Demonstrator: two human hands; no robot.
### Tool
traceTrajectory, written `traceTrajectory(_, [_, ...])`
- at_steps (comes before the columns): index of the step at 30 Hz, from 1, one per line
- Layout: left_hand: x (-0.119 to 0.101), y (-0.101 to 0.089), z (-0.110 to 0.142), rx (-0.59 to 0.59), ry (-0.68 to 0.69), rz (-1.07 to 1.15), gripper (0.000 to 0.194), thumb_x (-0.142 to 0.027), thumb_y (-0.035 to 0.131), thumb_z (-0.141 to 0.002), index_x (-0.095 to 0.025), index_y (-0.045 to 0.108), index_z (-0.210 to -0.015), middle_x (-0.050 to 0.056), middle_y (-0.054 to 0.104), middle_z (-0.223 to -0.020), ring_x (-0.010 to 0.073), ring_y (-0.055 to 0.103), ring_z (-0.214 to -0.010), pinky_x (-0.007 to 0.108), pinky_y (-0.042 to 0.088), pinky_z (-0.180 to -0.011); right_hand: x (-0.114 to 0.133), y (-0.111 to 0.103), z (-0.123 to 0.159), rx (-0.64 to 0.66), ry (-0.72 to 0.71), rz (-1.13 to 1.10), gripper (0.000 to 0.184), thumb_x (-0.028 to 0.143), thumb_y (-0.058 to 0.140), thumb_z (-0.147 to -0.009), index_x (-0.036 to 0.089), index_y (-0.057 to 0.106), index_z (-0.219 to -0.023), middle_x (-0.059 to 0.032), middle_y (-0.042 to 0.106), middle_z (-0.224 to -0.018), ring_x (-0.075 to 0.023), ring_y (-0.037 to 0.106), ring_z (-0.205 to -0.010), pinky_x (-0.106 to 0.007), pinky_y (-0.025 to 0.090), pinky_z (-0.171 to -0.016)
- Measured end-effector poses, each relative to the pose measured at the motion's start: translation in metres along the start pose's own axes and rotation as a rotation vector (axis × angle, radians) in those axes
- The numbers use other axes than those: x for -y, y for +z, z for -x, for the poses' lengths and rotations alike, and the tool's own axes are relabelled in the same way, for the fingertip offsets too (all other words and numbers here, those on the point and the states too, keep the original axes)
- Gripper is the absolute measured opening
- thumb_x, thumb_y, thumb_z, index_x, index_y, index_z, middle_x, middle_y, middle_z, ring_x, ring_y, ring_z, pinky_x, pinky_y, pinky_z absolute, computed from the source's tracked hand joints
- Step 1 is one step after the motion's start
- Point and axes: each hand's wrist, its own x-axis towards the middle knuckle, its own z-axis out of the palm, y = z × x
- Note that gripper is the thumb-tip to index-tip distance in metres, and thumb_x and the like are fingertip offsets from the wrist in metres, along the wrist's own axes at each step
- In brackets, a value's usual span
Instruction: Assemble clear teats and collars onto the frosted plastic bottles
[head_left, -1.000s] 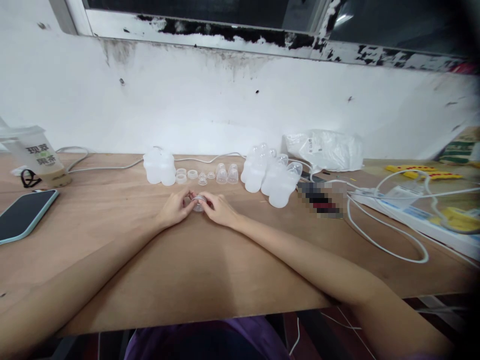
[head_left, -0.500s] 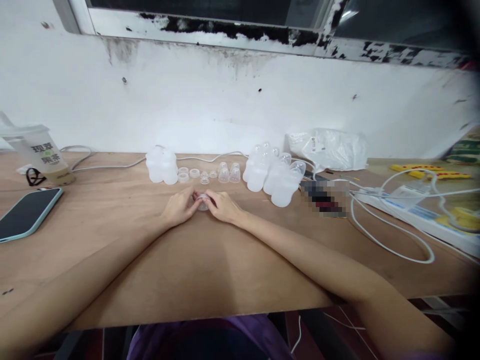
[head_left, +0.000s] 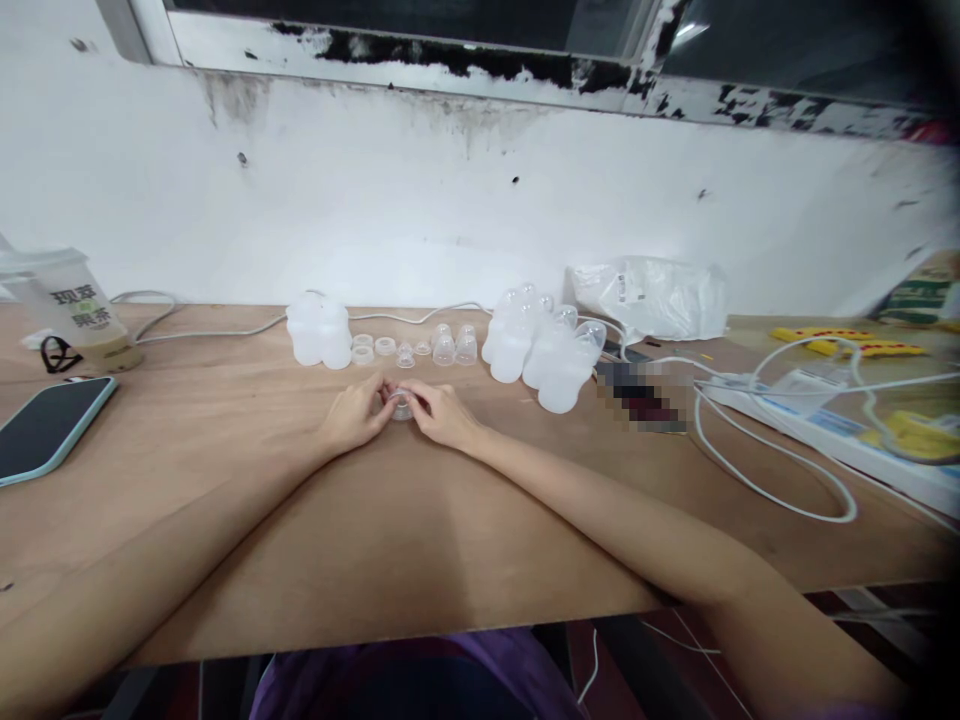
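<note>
Over the last second little shifts: our left hand (head_left: pixel 352 415) and right hand (head_left: pixel 442 415) stay pinched together on the small clear ring part (head_left: pixel 402 404), resting on the desk (head_left: pixel 420 520) between them.

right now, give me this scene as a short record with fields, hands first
left hand: left hand pinches the small clear ring with its fingers
right hand: right hand grips the same ring from the other side
behind hands: loose small clear parts, two white bottles at left, bottle cluster at right
far left: phone lying flat, drink cup
right side: white cables, plastic bag
surface: wooden table
</note>
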Motion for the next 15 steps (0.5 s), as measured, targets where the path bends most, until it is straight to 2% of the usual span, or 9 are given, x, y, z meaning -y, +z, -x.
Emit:
traceTrajectory(7, [0.0057, 0.0067, -0.0031, 0.010, -0.013, 0.027, 0.015, -0.032, 0.041, -0.075, -0.018, 0.047, -0.079, -0.003, 0.053, -0.061, 0.0102, 0.047, -0.051, 0.022, 0.034, -0.049, 0.0034, 0.0026, 0.0015, 0.016, 0.005, 0.091, 0.023, 0.016, 0.035, -0.080, 0.018, 0.052, -0.095, -0.0034, 0.061, -0.080, -0.0125, 0.055, -0.069, -0.022, 0.037, -0.064])
traceTrajectory(15, [-0.0012, 0.0007, -0.0008, -0.037, 0.000, 0.042, 0.017, -0.034, 0.039, -0.078, -0.019, 0.046, -0.084, -0.001, 0.057, -0.073, 0.0116, 0.053, -0.062, 0.022, 0.037, -0.055, 0.0015, 0.0018, 0.0000, 0.001, 0.007, 0.044, 0.026, 0.018, 0.035, -0.081, 0.017, 0.048, -0.104, -0.0051, 0.060, -0.088, -0.0136, 0.055, -0.076, -0.024, 0.038, -0.069])
